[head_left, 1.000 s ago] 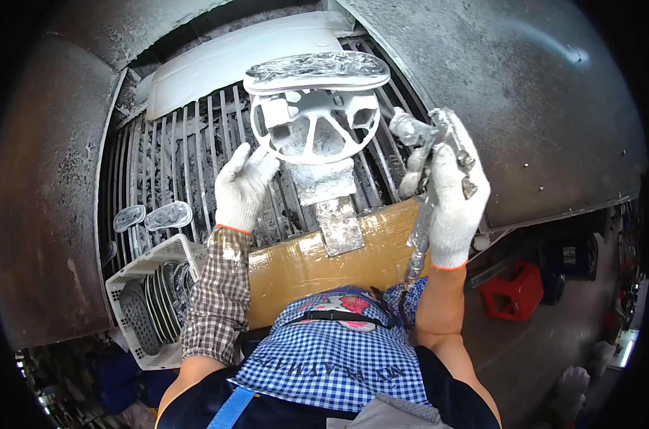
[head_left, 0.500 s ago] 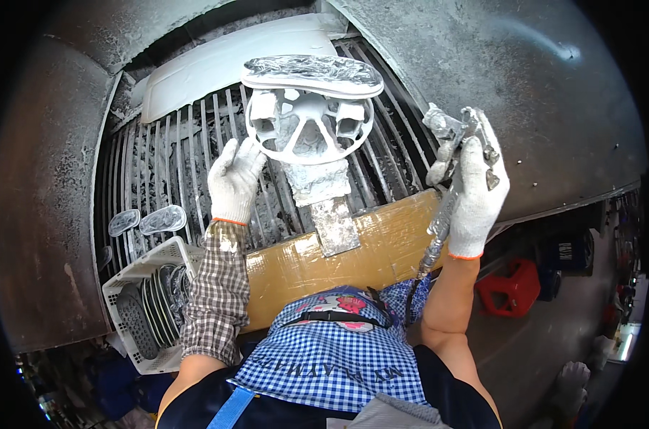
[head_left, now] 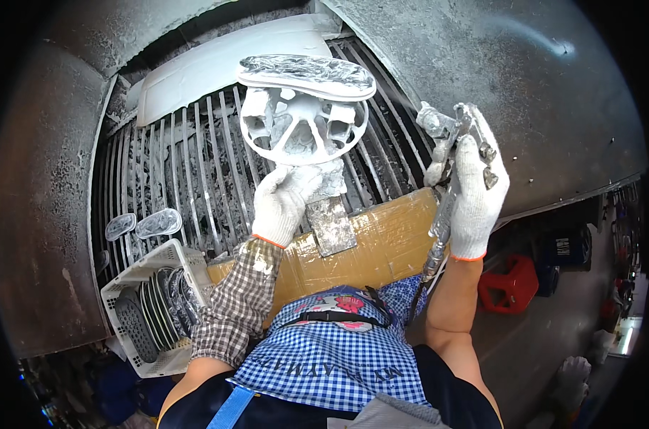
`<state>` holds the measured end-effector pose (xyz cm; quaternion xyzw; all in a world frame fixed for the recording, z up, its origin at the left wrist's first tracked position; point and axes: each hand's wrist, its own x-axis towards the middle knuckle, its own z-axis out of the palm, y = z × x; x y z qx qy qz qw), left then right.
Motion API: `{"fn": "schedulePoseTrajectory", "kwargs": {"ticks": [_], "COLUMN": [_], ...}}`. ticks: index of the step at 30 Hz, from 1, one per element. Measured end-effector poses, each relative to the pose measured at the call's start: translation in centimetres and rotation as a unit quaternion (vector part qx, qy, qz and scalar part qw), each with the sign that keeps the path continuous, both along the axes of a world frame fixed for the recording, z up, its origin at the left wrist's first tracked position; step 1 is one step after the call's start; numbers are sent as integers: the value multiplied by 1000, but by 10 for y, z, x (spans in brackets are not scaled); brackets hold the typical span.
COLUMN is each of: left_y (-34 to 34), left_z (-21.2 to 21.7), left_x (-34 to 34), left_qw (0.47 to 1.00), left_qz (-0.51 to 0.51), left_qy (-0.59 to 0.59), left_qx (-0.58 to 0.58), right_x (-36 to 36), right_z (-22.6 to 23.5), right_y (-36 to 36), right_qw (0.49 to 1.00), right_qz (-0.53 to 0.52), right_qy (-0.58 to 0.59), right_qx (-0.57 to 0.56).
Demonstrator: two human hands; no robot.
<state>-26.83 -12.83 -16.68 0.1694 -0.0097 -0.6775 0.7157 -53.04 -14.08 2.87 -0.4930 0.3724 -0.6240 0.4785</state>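
Observation:
A shoe sole (head_left: pixel 306 77) with a white edge and a film-like shiny grey face lies on a white-crusted spoked wheel (head_left: pixel 271 151), which sits on a crusted post. My left hand (head_left: pixel 280 204), in a white knit glove, is just below the wheel's near rim, beside the post. Its fingers look loosely stretched and hold nothing; their tips partly merge with the white crust. To the right, my gloved right hand (head_left: pixel 474 189) is wrapped round a coated metal spray gun (head_left: pixel 442 132). The gun's nozzle points left toward the sole, with a faint mist before it.
Metal slats (head_left: pixel 189 164) caked with residue lie under the wheel. At the left, a white plastic basket (head_left: pixel 114 289) holds several soles, and two small film-covered soles (head_left: pixel 159 223) lie behind it. Taped brown cardboard (head_left: pixel 389 232) covers the near edge. Metal walls flank both sides.
My left hand has moved right and nearer to me, from beside the wheel's left rim to below it. The wheel seems slightly turned. The gun stays nearly in place; mist now shows.

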Motion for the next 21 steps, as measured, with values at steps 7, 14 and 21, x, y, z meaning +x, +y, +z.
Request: {"fn": "schedulePoseTrajectory", "kwargs": {"ticks": [7, 14, 21], "left_y": [6, 8, 7], "left_z": [4, 15, 14], "left_x": [23, 42, 65], "left_qw": [999, 996, 994], "left_qz": [12, 43, 70], "left_qy": [-34, -73, -83], "left_qx": [-8, -21, -8], "right_x": [-7, -5, -7], "right_z": [-10, -6, -13], "right_y": [13, 21, 23], "right_qw": [999, 999, 998], "right_qz": [28, 40, 57], "right_qy": [44, -7, -3], "right_qx": [-15, 11, 13]}}
